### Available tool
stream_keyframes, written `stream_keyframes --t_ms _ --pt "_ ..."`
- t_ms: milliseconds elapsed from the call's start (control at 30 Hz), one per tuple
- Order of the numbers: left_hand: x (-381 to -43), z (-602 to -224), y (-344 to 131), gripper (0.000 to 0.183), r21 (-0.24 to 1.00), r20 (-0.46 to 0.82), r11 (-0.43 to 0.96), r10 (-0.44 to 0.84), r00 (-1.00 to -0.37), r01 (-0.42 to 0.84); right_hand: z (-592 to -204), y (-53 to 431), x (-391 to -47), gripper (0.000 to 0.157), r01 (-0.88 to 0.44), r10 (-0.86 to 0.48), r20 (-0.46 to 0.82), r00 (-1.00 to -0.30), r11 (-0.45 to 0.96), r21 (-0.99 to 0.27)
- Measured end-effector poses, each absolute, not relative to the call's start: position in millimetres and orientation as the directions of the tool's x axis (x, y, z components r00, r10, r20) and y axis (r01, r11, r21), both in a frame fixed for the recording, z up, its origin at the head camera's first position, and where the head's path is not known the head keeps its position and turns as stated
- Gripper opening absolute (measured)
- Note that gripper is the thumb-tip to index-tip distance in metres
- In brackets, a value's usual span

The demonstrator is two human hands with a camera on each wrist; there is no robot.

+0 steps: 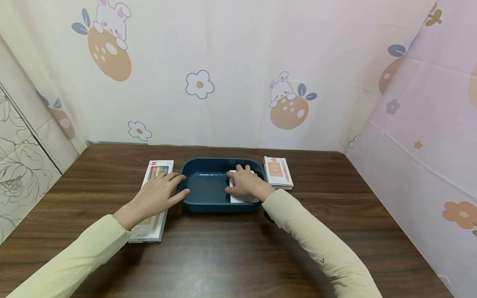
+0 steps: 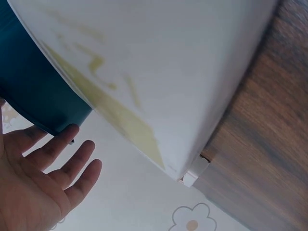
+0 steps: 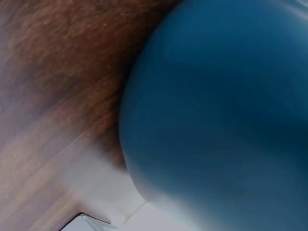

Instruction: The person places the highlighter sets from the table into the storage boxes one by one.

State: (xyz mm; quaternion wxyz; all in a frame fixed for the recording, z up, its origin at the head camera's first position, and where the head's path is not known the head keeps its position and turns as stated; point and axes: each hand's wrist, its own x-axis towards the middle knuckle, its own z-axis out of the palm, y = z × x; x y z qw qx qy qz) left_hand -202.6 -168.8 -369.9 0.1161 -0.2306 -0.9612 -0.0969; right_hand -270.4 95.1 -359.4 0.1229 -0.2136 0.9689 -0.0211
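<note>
A dark blue tray [image 1: 206, 186] sits towards the back of the table. My right hand [image 1: 246, 183] reaches into its right end, fingers spread over a small flat white box [image 1: 244, 199] that it partly hides. Fingertips lie near the box's far and left edges; the right wrist view shows the tray's blue outer side but no fingers. At the tray's left end my left hand [image 1: 158, 193] has its fingers spread, with fingertips at the rim. Below that hand lies a long white box with coloured pencils printed on it [image 1: 154, 229].
Right of the tray, a second small white box [image 1: 277, 171] with an orange panel lies on the brown wooden table [image 1: 208, 252]. A patterned curtain [image 1: 238, 49] hangs behind the table's back edge and along the sides.
</note>
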Motion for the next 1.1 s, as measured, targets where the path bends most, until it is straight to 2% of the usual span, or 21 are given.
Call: stream_keyframes --t_ms 367,800,1100 --pt "-203.3 -369.6 -168.8 0.055 0.129 0.268 0.874 0.424 -0.865 0.469 -362.8 95.6 -270.5 0.053 -0.427 -0.434 -0.227 -0.872 0.901 -0.079" --pt "-203.3 -368.7 -169.0 0.056 0.137 0.254 0.876 0.421 -0.871 0.463 -359.8 101.1 -270.0 0.054 -0.45 -0.467 -0.202 -0.861 0.884 -0.126" --pt "-202.7 -369.1 -169.1 0.057 0.136 0.247 0.876 0.422 -0.872 0.462 -358.7 103.8 -268.5 0.052 -0.469 -0.479 -0.171 -0.861 0.878 -0.098"
